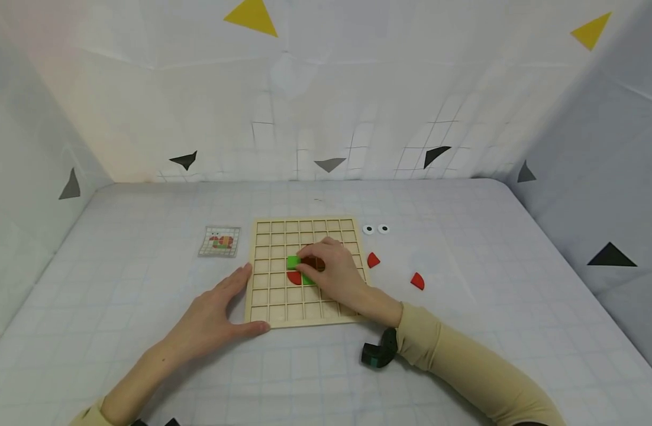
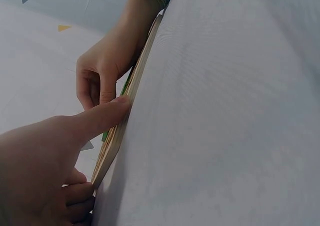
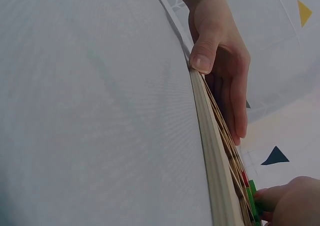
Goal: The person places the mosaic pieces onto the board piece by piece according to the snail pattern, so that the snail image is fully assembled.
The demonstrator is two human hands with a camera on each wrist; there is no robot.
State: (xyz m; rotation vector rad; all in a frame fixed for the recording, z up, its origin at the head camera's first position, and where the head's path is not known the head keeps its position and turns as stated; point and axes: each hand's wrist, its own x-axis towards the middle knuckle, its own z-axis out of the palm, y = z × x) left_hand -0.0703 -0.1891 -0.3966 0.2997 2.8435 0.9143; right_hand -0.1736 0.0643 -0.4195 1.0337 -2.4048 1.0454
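A wooden grid board lies flat on the table. My right hand reaches over its middle, pinching a green square tile between thumb and fingers. In the right wrist view the green tile stands slightly above the grid. A red quarter-circle tile and another green tile sit just below, and more red shows beyond my hand, which partly covers the pieces. My left hand braces the board's near left corner, fingers extended along the left edge and thumb against the front edge.
Two googly-eye discs lie off the board's far right corner. Two loose red quarter-circle tiles, one nearer and one farther right, rest on the table. A pattern card lies left of the board.
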